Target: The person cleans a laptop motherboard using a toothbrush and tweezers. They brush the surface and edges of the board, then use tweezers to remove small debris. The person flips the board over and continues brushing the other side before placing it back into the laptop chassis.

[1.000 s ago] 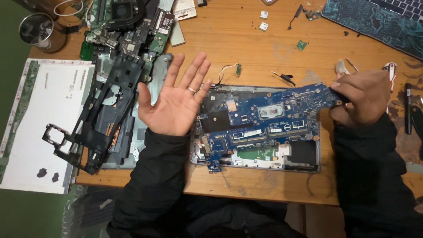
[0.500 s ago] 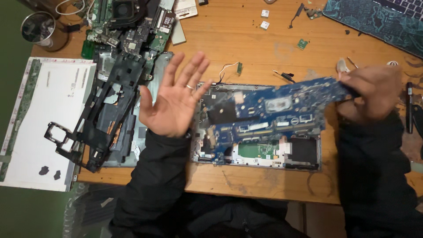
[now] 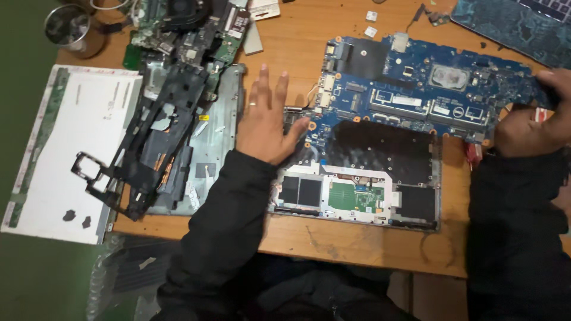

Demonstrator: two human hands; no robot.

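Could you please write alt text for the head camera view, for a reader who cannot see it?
A person's right hand grips the right end of a blue laptop motherboard, lifted above an opened laptop base on a wooden table, while the left hand presses flat on the base's left edge. Black frames and a white display panel lie to the left.

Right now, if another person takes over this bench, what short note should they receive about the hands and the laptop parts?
Left hand: open, palm down, pressing the left edge of the laptop base.
Right hand: gripping the right end of the blue motherboard.
Motherboard: lifted out of the base and swung toward the far side, its left edge close to the left hand.
Done: board out of its seat.
Left: board not yet set down. A thin wire near its left end may still be attached; I cannot tell.
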